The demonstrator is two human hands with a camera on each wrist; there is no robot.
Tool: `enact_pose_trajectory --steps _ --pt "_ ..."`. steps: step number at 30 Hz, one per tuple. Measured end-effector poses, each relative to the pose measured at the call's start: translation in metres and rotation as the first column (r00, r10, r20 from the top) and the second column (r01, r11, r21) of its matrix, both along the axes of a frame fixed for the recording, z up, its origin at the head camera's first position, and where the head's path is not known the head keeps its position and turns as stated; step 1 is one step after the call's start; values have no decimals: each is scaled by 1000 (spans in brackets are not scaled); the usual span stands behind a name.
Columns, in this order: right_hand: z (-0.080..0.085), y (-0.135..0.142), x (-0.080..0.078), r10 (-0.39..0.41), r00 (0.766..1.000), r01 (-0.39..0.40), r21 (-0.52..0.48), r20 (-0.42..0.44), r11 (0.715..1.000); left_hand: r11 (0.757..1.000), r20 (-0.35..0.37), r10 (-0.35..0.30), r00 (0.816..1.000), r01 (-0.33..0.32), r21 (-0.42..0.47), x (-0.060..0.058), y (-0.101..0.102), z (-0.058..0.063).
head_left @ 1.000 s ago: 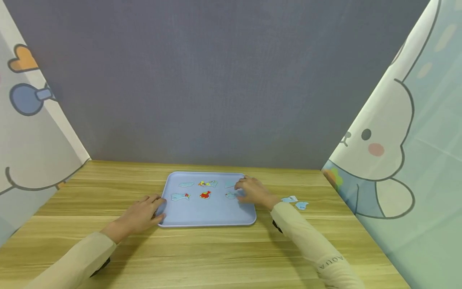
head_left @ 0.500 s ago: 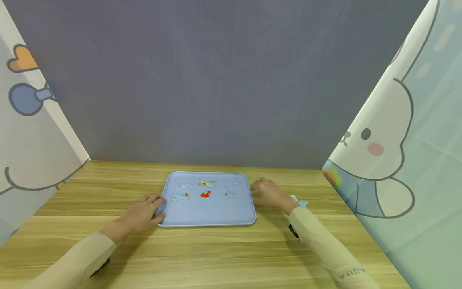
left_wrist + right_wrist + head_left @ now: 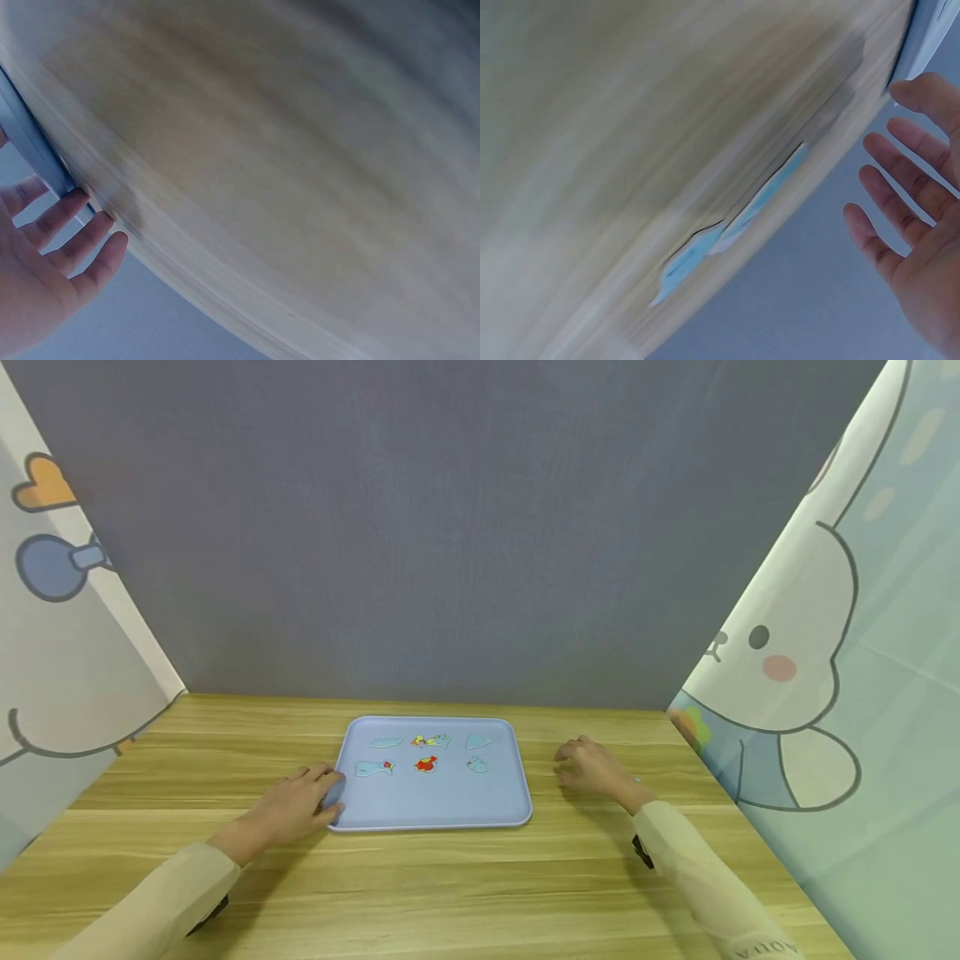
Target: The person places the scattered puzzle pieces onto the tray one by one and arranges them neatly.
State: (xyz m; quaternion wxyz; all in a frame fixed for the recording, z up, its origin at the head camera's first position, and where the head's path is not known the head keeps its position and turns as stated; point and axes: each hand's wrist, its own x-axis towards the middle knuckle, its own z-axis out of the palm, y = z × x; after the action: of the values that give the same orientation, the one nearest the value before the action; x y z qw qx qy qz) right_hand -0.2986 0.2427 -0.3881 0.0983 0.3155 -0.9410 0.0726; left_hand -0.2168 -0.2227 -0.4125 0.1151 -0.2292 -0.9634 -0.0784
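My left hand [image 3: 288, 806] rests with relaxed fingers on the left rim of a pale blue tray [image 3: 435, 806]. The left wrist view shows its fingertips [image 3: 105, 251] touching at the tray's edge. In the tray lie flat puzzle-like pieces in two rows, among them a red one [image 3: 426, 765], a yellow-and-orange one [image 3: 431, 742] and a light blue triangle [image 3: 477, 741]. Right of the tray, my right hand [image 3: 596, 768] hovers with loose fingers and holds nothing. Two more light blue pieces [image 3: 686, 261] lie on the table, mostly hidden by that hand and wrist in the head view.
A wooden table [image 3: 420, 893] carries the tray. Behind it rises a grey panel [image 3: 435, 543]. Cartoon-printed sheets [image 3: 817, 710] stand along both sides.
My right hand has moved from over the tray's right side rightward past its rim, uncovering the light blue pieces there. My left hand has stayed on the tray's left rim.
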Motion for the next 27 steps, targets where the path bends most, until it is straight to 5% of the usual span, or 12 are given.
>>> enact_pose_trajectory --steps 27 --pt "-5 47 1 -123 987 123 3 100 992 1000 9 4 1000 -4 0 0 0 -1"
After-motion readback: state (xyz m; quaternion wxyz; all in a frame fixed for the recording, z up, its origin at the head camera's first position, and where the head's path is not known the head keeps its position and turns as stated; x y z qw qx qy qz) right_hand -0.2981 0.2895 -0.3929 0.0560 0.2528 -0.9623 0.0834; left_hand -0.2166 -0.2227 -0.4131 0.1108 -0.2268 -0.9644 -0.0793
